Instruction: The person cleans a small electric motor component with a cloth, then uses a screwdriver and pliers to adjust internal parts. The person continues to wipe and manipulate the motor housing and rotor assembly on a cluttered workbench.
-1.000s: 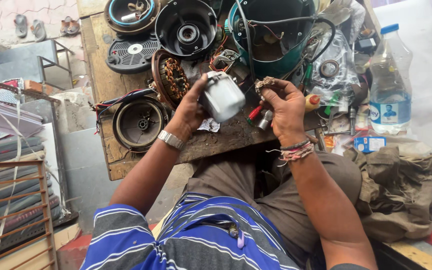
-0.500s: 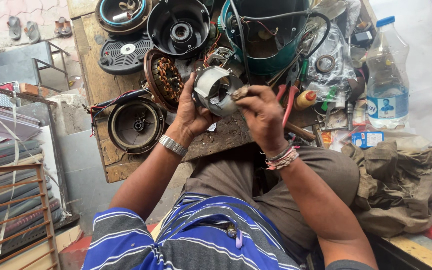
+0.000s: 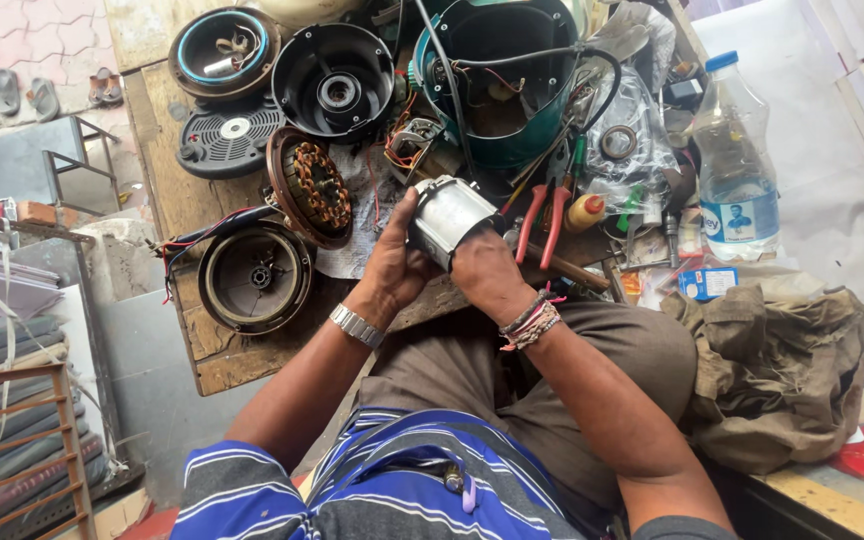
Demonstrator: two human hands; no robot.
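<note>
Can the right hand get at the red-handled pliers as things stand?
Probably yes, once freed: the right hand grips the silver motor housing with the left hand, and the red-handled pliers lie uncovered just beside it on the bench.

Both hands, left hand [image 3: 392, 265] and right hand [image 3: 482, 275], grip a silver motor housing [image 3: 444, 215] above the cluttered wooden workbench [image 3: 177, 190].

- Left hand [image 3: 392, 265]: raised in front of the torso, back of hand to the camera; fingers curled and closed in a grip; thumb extended upward along the inner side
- Left wrist: bent slightly inward; forearm runs down-left to the elbow
- Right hand [image 3: 482, 275]: just beside the left, knuckles up, fingers wrapped forward and closed
- Right forearm: angles down-right, elbow bent; both arms converge at mid-frame
</note>
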